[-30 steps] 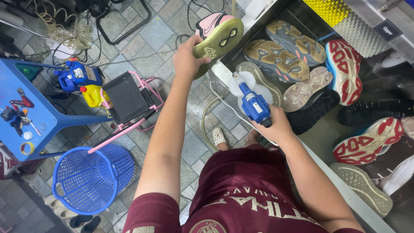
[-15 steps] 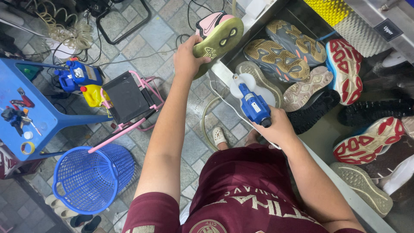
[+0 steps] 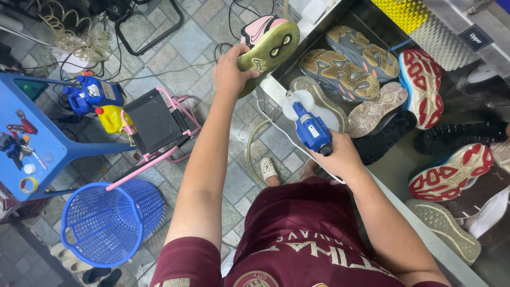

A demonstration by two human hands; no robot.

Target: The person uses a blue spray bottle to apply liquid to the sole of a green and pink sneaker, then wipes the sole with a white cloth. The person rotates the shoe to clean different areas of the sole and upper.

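A small black sign [image 3: 474, 37] sits far right. The left hand [image 3: 231, 72] holds the pink shoe [image 3: 268, 42], the right hand [image 3: 340, 157] the blue sprayer [image 3: 311, 129]; both unchanged.

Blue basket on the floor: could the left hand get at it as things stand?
Probably not right away. The left hand is raised and gripping the pink shoe, so it is occupied, and the blue basket sits low, well behind it. Nothing covers the basket's open top, so a freed hand likely could.
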